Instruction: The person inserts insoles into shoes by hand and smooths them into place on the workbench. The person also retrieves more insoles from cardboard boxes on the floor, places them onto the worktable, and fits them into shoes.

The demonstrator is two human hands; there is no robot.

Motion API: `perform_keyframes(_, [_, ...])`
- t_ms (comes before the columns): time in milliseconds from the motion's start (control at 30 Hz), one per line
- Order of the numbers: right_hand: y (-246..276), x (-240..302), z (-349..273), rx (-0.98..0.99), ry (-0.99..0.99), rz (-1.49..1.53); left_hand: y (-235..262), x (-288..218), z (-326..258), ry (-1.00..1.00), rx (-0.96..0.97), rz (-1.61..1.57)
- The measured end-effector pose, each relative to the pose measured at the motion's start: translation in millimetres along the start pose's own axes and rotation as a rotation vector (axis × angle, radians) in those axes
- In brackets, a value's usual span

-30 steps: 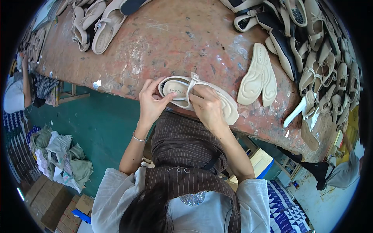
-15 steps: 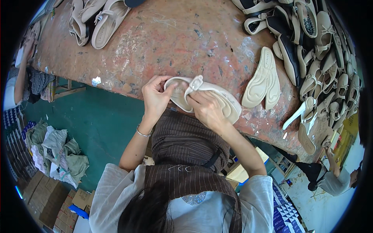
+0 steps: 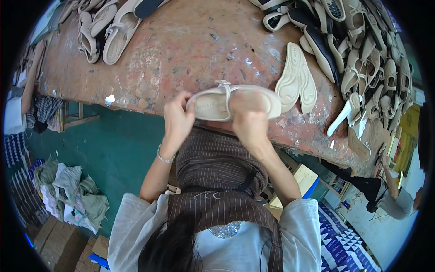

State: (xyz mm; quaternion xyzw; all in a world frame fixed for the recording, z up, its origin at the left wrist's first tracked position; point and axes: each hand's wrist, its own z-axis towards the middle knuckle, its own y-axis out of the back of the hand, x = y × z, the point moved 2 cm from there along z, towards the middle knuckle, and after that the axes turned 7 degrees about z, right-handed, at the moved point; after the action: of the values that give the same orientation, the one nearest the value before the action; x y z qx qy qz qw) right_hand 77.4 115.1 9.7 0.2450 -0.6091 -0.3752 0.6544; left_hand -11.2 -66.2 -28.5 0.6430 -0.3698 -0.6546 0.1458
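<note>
Both hands hold one cream sandal point(image 3: 213, 104) over the near edge of a worn reddish workbench point(image 3: 181, 50). My left hand point(image 3: 177, 119) grips its heel end, thumb on the footbed. My right hand point(image 3: 248, 119) covers the middle and toe part, just past the thin strap that crosses the top. The shoe lies roughly level, footbed up. Two loose cream insoles point(image 3: 297, 79) lie side by side on the bench just right of it.
A big heap of cream and dark sandals point(image 3: 362, 50) fills the bench's right side, a smaller group point(image 3: 102, 27) the far left. Crumpled cloth point(image 3: 72, 195) lies on the green floor at left. Other people stand at the left edge and lower right point(image 3: 389, 195).
The sandal has been turned from a slant to nearly level and lifted slightly. My right hand has slid over its middle; the left hand stays on the heel end.
</note>
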Motion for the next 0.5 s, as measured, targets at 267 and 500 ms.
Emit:
perform_keyframes(267, [61.9, -49.3, 29.2, -0.401, -0.538, 0.344, -44.6, -61.2, -83.8, -0.306, 0.04, 0.211])
perform_keyframes(500, [25.1, 14.3, -63.2, -0.059, -0.163, 0.097, -75.0, -55.0, -109.6, -0.64, 0.452, 0.47])
